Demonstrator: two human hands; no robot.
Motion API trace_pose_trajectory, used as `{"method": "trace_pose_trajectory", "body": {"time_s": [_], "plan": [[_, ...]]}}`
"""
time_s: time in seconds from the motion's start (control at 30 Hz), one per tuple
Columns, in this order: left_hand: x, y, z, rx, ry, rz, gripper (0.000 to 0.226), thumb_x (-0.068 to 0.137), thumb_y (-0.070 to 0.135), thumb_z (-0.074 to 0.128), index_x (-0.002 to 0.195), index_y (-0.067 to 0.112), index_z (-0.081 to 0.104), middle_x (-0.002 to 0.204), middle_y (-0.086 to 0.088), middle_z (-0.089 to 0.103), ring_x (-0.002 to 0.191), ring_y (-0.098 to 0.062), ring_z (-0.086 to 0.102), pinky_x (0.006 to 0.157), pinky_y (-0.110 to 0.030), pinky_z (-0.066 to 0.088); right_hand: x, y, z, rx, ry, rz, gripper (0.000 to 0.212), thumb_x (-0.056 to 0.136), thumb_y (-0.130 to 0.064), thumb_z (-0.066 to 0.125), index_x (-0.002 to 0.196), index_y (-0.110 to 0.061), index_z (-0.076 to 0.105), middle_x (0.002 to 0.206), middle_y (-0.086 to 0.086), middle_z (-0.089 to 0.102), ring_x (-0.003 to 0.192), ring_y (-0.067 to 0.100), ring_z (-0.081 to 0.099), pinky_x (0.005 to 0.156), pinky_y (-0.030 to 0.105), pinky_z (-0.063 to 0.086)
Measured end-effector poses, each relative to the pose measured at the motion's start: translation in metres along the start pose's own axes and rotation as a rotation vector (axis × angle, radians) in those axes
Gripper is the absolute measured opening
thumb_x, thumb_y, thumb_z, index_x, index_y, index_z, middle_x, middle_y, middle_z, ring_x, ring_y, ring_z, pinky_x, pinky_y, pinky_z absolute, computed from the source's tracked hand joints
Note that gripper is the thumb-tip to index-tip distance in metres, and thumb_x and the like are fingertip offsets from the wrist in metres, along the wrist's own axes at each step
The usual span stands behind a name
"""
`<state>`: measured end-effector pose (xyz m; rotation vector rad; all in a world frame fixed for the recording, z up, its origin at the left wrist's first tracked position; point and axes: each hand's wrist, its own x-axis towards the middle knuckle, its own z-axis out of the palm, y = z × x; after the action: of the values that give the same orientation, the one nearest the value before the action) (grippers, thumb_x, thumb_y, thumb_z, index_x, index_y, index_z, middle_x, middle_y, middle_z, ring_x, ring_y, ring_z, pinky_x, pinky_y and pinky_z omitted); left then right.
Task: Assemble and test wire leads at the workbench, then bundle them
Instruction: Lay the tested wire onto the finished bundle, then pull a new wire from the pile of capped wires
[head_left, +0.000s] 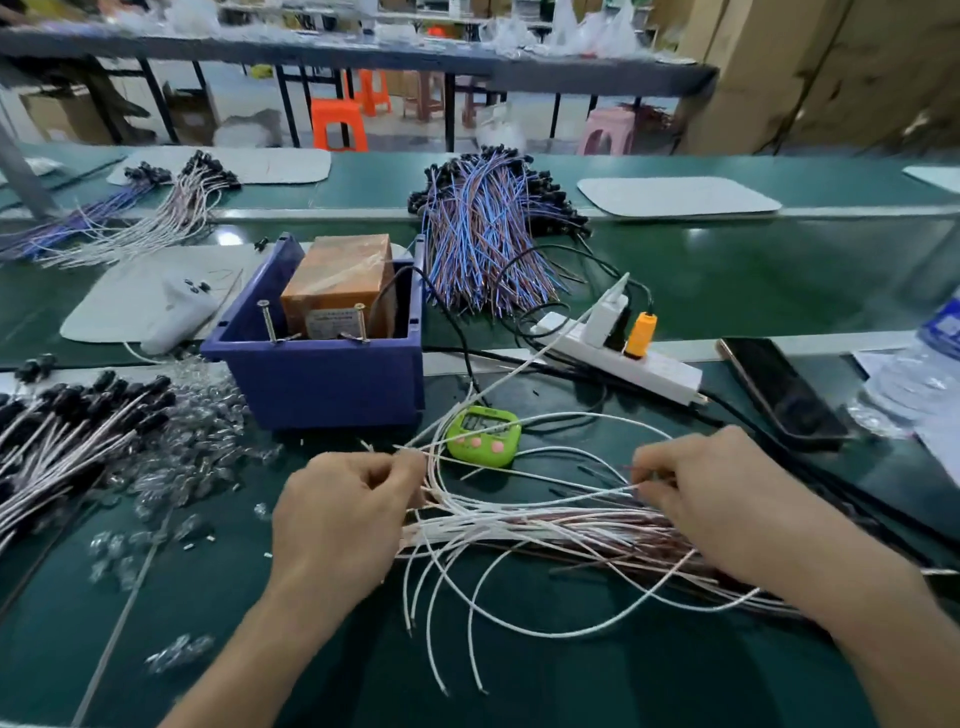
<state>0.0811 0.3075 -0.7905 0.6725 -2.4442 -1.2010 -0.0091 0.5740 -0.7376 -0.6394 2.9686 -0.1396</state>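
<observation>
In front of the blue bin (322, 374), loose white wires (519, 525) lie fanned. The left hand (337, 514) pinches several ends and the right hand (711, 499) pinches one strand. Capped leads (67, 426) left of the bin look assembled; this batch is likely unassembled and unbundled.

matt green bench (727, 291), glossy plastic bin (322, 384)

Bright, even overhead light with faint shadows; wide-angle bending at the edges, background shelves blurred, foreground mostly sharp.

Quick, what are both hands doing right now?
Left hand: pinching a few white wire leads.
Right hand: fingers curled on leads from the same pile.
</observation>
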Motion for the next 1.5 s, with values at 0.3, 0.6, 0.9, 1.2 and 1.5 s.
{"method": "trace_pose_trajectory", "body": {"time_s": [0.3,0.6,0.9,1.2,1.5], "plan": [[0.002,-0.011,-0.001,0.176,-0.096,0.426,0.052,0.08,0.04,0.081,0.129,0.043,0.065,0.135,0.037,0.053,0.133,0.014,0.037,0.108,0.002,0.014,-0.013,0.015,0.012,0.31,-0.028,0.031,0.03,0.079,-0.048,0.074,0.107,-0.056,0.065,0.087,-0.025,0.062,0.081,-0.01,0.057,0.071,0.003,0.038],[0.002,-0.02,0.008,0.226,-0.273,0.421,0.032,0.074,0.054,0.081,0.105,0.046,0.077,0.111,0.045,0.055,0.119,0.025,0.044,0.104,-0.006,0.029,0.056,-0.016,0.039,0.358,0.026,0.074,0.045,0.097,-0.031,0.06,0.142,-0.029,0.057,0.142,-0.001,0.06,0.127,0.023,0.054,0.106,0.034,0.042],[-0.002,-0.013,0.008,0.251,-0.205,0.456,0.086,0.07,0.058,0.078,0.148,0.05,0.043,0.136,0.039,0.04,0.13,0.018,0.031,0.107,-0.003,0.019,0.027,-0.013,0.05,0.484,0.224,-0.037,0.023,0.091,-0.019,0.067,0.095,-0.036,0.082,0.092,-0.03,0.064,0.094,-0.01,0.06,0.091,0.009,0.043],[-0.002,-0.015,0.013,0.323,-0.385,0.554,0.076,0.069,0.071,0.066,0.142,0.055,0.051,0.146,0.046,0.036,0.138,0.023,0.021,0.11,-0.003,0.011,-0.01,-0.026,0.074,0.395,0.169,-0.082,0.054,0.097,-0.055,0.053,0.147,-0.036,0.05,0.156,-0.023,0.039,0.143,-0.004,0.026,0.113,0.011,0.011],[0.0,-0.02,0.015,0.223,-0.287,0.443,0.036,0.076,0.042,0.087,0.11,0.039,0.076,0.105,0.041,0.058,0.112,0.019,0.047,0.088,0.004,0.03,-0.008,-0.031,0.079,0.348,0.195,-0.096,0.039,0.099,-0.051,0.053,0.132,-0.031,0.061,0.114,-0.015,0.061,0.112,0.01,0.051,0.098,0.027,0.041]]}}
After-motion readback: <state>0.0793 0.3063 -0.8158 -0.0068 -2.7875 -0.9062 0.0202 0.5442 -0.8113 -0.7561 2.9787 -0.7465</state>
